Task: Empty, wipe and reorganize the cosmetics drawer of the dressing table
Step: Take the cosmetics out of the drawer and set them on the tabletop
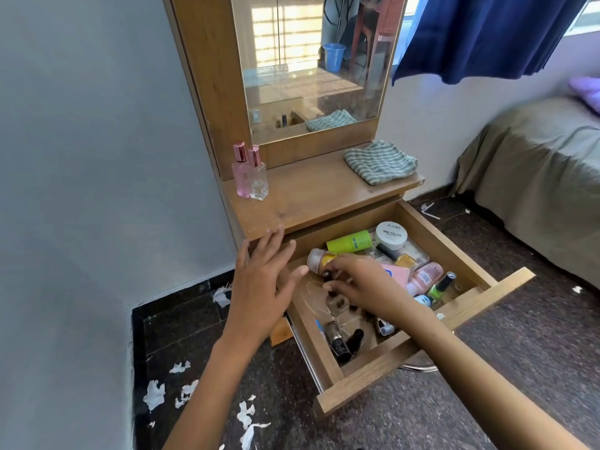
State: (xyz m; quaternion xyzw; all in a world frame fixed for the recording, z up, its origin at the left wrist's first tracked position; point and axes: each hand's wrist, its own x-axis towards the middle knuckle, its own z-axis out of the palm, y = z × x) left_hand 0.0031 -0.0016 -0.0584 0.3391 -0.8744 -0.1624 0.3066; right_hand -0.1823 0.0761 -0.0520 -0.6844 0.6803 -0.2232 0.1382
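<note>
The emptying step is judged to be in hand: the drawer (422, 349) is pulled out and mostly full. A small dark-capped bottle (328, 274) is pinched by the curled right hand (360, 280), just below the yellow bottle (319, 259). A lift onto the tabletop (311, 196) beside the perfume bottles (250, 173) is called for next. The left hand (263, 280) hovers beside the grip, fingers spread, holding nothing.

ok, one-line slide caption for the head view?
Right hand reaching among cosmetics in the open drawer, left hand open above its corner; two perfume bottles and cloth on top.
</note>
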